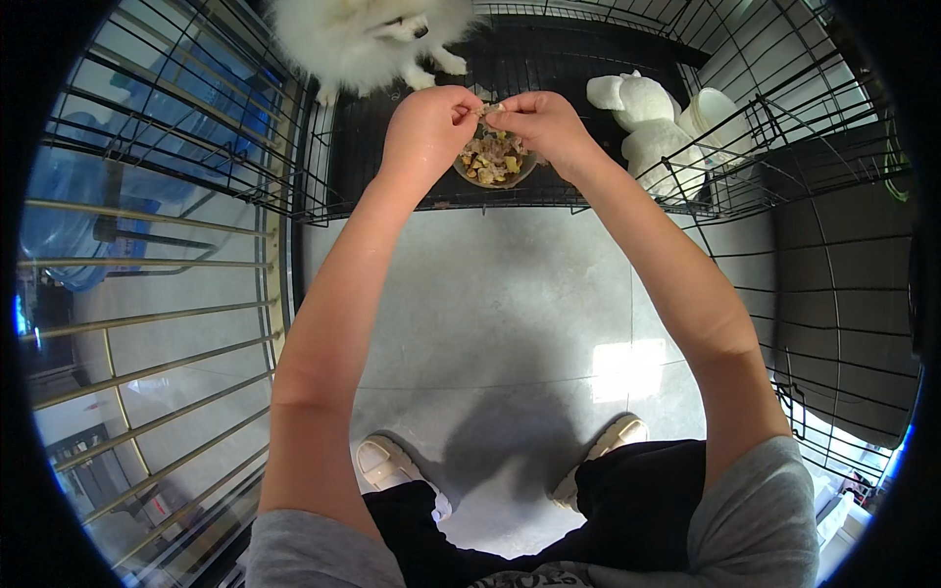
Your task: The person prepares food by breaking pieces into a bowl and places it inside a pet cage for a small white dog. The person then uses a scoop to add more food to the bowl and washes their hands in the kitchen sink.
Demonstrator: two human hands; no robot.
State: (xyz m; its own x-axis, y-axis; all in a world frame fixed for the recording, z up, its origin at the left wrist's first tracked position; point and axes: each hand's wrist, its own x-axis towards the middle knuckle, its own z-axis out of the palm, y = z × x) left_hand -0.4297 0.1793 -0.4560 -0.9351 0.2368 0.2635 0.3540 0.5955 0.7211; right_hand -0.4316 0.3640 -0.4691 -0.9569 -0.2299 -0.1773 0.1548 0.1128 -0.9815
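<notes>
Both hands meet over a bowl [520,178] of mixed food inside a black wire dog crate. Chunky yellow and brown food [491,160] with paler shreds fills the bowl. My left hand [430,132] pinches one side of a small pale food piece [488,109]. On its other side, the fingertips of my right hand [545,128] pinch the same piece. A fluffy cream-white dog [367,44] stands at the crate's left rear, close to my left hand, its head turned to the right.
A white plush toy [650,132] leans by a white cup-like container [713,114] at the crate's right. Black wire panels [823,242] rise to the right. Gold-coloured bars [154,316] stand left, with blue translucent containers [70,220] beyond. Grey tiled floor [500,294] lies below.
</notes>
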